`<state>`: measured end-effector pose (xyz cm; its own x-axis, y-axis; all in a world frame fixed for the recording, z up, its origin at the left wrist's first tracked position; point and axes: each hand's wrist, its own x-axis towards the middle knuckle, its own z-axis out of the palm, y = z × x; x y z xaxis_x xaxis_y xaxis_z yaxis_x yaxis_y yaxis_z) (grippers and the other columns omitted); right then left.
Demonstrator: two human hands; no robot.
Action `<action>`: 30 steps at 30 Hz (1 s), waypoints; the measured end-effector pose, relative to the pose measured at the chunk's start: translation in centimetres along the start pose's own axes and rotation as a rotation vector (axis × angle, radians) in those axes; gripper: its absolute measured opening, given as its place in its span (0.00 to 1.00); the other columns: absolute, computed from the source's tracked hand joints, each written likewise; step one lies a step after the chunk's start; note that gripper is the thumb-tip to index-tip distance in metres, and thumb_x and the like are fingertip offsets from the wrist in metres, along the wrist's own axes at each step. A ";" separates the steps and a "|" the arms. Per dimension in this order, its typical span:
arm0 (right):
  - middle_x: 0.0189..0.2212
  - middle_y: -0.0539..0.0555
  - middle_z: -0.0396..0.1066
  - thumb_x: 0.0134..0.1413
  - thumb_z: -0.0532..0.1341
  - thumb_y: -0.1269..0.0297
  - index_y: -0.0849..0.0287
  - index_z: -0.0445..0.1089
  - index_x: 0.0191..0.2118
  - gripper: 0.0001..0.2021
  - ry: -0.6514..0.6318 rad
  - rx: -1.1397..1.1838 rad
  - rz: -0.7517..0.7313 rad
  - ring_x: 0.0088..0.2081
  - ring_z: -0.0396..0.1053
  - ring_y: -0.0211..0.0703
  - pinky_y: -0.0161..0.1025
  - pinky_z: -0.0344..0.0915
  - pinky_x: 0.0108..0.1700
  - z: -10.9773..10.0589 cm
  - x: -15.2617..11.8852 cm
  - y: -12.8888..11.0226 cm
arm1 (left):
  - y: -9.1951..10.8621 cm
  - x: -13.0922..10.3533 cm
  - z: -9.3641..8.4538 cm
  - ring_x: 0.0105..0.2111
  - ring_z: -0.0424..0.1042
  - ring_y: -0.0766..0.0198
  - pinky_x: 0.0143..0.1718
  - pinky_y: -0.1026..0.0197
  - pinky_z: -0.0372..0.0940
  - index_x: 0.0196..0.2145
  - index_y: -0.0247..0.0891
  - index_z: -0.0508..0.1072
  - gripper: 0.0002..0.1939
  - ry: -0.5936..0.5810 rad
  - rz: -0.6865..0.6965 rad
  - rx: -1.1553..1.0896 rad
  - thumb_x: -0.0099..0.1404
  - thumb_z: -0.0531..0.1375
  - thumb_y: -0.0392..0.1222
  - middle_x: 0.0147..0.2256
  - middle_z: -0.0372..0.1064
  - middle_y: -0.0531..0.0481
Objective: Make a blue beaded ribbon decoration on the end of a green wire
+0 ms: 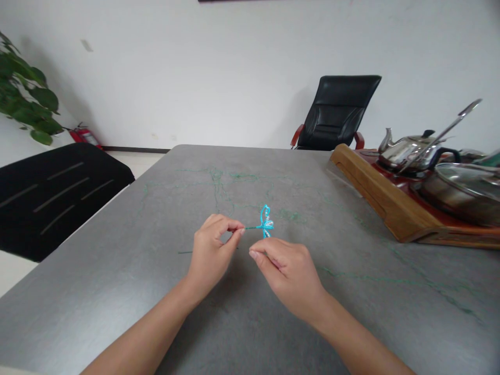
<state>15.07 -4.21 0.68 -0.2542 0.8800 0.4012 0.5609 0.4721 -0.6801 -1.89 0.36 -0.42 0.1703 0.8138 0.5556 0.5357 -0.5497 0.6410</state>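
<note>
Between the thumb and forefinger of my left hand (219, 242) is the thin green stem of a small bright blue flower-like ornament (266, 224). Its blue loops have shiny clear or silvery parts, and it points to the right. My right hand (287, 265) is closed in a pinch just below the ornament. What its fingertips hold, if anything, is too small to make out. A thin dark stick or wire (185, 252) shows on the left of my left hand, partly hidden behind it.
The grey tabletop (128, 291) has green vein-like markings. At the right stands a wooden tea tray (385, 208) with a metal kettle (408, 148) and a lidded pot (461, 190). Black chairs (336, 112) stand at the far side and left.
</note>
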 end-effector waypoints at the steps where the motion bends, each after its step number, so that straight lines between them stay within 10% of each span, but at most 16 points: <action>1: 0.23 0.47 0.69 0.60 0.55 0.71 0.58 0.71 0.31 0.09 0.011 -0.016 -0.013 0.27 0.66 0.35 0.34 0.56 0.32 -0.2 0.0 0.0 | 0.0 0.0 0.0 0.32 0.70 0.61 0.36 0.59 0.63 0.30 0.38 0.75 0.04 -0.011 0.042 0.023 0.63 0.61 0.34 0.28 0.74 0.51; 13: 0.17 0.44 0.62 0.57 0.61 0.67 0.58 0.75 0.30 0.07 0.132 -0.066 0.103 0.21 0.59 0.33 0.34 0.52 0.27 -3.8 1.4 2.0 | 0.0 0.2 -0.3 0.34 0.69 0.62 0.41 0.56 0.57 0.34 0.40 0.76 0.06 -0.293 0.305 0.016 0.67 0.59 0.35 0.31 0.75 0.51; 16: 0.15 0.43 0.51 0.55 0.62 0.62 0.58 0.75 0.29 0.07 0.053 0.101 0.225 0.20 0.50 0.33 0.34 0.47 0.24 -4.2 1.9 3.4 | 0.2 0.5 -0.5 0.34 0.70 0.63 0.41 0.58 0.59 0.33 0.40 0.76 0.06 -0.387 0.237 -0.169 0.66 0.60 0.35 0.30 0.75 0.52; 21: 0.20 0.46 0.61 0.48 0.64 0.58 0.59 0.73 0.27 0.09 -0.052 0.476 0.338 0.24 0.55 0.35 0.35 0.50 0.28 -3.3 2.6 5.0 | 0.4 0.7 -0.9 0.33 0.69 0.64 0.40 0.61 0.61 0.31 0.39 0.77 0.05 -0.439 0.046 -0.430 0.64 0.62 0.36 0.30 0.74 0.51; 30: 0.18 0.45 0.58 0.42 0.67 0.55 0.59 0.67 0.22 0.13 -0.112 0.712 0.463 0.22 0.52 0.33 0.34 0.49 0.27 0.3 2.4 5.3 | -0.5 0.4 -0.3 0.31 0.67 0.67 0.36 0.64 0.59 0.29 0.39 0.76 0.03 -0.230 -0.345 -0.569 0.60 0.65 0.40 0.29 0.71 0.54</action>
<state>17.19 0.43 -2.09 -0.2191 0.9744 -0.0494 0.0080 -0.0488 -0.9988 -2.32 0.88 -0.32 0.2732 0.9441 0.1846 0.0854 -0.2149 0.9729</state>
